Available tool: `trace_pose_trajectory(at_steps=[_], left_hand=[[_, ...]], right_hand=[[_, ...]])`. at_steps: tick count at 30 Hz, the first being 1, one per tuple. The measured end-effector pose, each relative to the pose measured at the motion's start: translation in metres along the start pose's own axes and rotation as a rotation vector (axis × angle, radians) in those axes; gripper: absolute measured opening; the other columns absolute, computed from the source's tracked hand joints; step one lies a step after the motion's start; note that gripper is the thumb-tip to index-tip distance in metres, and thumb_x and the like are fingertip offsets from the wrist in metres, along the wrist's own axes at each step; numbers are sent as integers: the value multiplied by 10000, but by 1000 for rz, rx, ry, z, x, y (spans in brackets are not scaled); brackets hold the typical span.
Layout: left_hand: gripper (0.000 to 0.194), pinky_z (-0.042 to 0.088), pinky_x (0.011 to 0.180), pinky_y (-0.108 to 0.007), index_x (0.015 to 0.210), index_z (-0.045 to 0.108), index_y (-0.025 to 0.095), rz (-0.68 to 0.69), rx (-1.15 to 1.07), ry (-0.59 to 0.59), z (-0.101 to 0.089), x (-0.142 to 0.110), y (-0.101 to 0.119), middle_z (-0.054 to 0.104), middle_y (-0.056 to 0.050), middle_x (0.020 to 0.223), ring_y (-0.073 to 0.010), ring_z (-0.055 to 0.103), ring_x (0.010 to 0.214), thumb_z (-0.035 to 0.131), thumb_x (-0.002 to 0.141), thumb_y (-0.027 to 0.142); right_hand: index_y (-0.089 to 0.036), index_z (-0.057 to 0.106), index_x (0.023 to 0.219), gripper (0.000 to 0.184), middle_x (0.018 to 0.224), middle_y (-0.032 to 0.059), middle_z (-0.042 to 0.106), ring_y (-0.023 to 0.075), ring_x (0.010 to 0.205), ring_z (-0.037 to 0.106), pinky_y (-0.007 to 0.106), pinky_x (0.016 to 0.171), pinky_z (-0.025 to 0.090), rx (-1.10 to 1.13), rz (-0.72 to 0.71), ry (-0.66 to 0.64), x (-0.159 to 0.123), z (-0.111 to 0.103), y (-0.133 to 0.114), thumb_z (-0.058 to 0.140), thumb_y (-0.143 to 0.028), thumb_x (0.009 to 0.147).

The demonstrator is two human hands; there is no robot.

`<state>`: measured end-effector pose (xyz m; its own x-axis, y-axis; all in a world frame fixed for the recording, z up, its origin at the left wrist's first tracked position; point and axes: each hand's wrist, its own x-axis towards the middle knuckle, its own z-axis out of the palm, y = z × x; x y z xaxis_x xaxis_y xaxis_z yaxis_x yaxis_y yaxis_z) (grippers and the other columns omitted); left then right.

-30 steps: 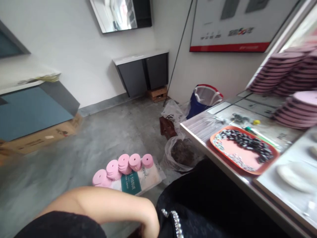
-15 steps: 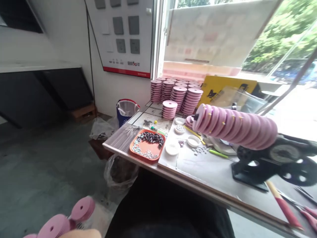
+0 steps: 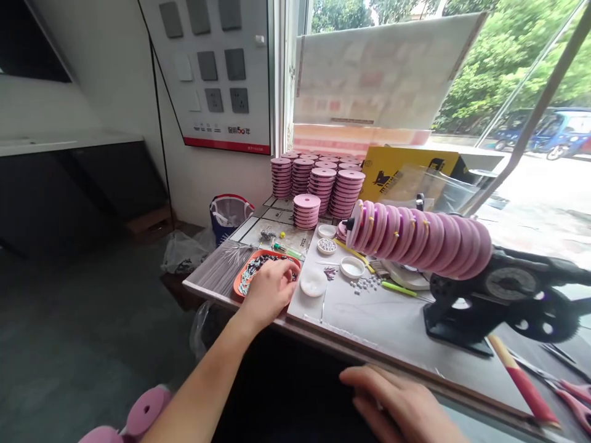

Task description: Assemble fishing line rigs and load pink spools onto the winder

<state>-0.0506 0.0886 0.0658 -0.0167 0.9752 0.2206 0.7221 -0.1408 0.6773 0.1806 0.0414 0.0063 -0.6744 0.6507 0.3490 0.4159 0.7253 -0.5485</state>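
My left hand [image 3: 271,288] is over the right part of an orange tray [image 3: 238,287], its fingers curled down and in. What they hold, if anything, is hidden. Small black and pale, mint-coloured pieces [image 3: 252,271] lie in the tray. Below the table's front edge, above my dark-clothed lap, my right hand [image 3: 401,400] has its fingers loosely stretched, and I see nothing in it. A white dish [image 3: 313,283] stands just right of my left hand. Further right, a row of pink spools [image 3: 422,240] sits on the shaft of a black hand-cranked winder [image 3: 503,292].
Stacked pink spools [image 3: 323,184] stand by the window, beside a yellow box [image 3: 410,169]. Small dishes [image 3: 352,267], grey beads [image 3: 364,283] and a green-handled tool [image 3: 399,288] lie on the board. Pink-handled scissors [image 3: 572,394] are at right. More spools [image 3: 148,409] are low at left.
My left hand has come up from the lower left to the orange tray. My right hand has entered at the bottom. The view has shifted slightly.
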Motion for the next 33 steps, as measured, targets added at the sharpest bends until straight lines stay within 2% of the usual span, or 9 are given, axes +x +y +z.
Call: trace_pose_trajectory(at_steps=[3,6,10,14,17,21,26,29,33], left_hand=[[415,380,877,-347,1056,569,202,42,66,-53,11,21,-14,596,-59,1016,-228,497,1000,599,647,135],[693,347,934,-370,1235,443,209,61,64,-104,23,23,-23,545,-75,1122,-247,435,1091,682,585,185],[842,312,960,-416,1316,337,209,51,87,-104,33,21,-21,511,-90,1145,-265,404,1109,713,563,232],[694,301,980,-402,1276,382,203,64,54,-36,35,14,-14,489,-83,1195,-244,375,1144,628,630,143],[465,327,966,-375,1161,480,208,78,-5,100,34,2,-8,536,-57,1150,-206,410,1113,482,721,57],[287,397,875,-345,1097,521,206,42,-97,229,31,-10,7,581,-52,1069,-189,484,1010,407,841,142],[239,434,729,-281,1053,559,208,84,-229,214,28,3,36,620,-30,991,-160,535,824,514,819,227],[211,431,683,-272,986,596,205,103,-224,226,30,15,47,639,-19,912,-154,534,762,561,795,288],[152,425,647,-267,925,603,196,120,-198,313,34,13,56,634,-18,846,-143,529,708,546,799,259]], right_hand=[[-230,492,923,232,696,-16,596,120,561,583,199,490,399,0,-122,11,21,8,-6,259,-220,923],[-218,483,852,240,625,-32,566,105,488,548,191,452,368,8,-171,32,26,21,-6,254,-162,899],[-213,497,892,199,696,-13,579,118,589,567,181,520,411,0,-183,-12,28,23,-4,354,-85,842],[-195,521,930,270,849,56,596,162,702,577,238,609,457,-93,-147,136,46,12,-3,329,-43,815],[-169,549,943,320,932,85,610,174,644,598,251,559,460,-289,-77,72,64,3,-2,348,1,761],[-163,555,938,290,851,60,616,158,504,581,245,451,418,-347,-8,39,71,-2,-3,349,-24,788],[-191,532,954,239,818,37,620,116,582,591,192,513,426,-124,-192,329,48,-4,-13,339,-79,867],[-195,544,946,164,810,38,619,120,626,591,194,574,442,-88,-44,476,29,-15,-15,406,-134,880],[-189,592,874,171,743,36,624,146,567,568,221,547,450,-173,444,703,9,-37,2,492,-327,857]])
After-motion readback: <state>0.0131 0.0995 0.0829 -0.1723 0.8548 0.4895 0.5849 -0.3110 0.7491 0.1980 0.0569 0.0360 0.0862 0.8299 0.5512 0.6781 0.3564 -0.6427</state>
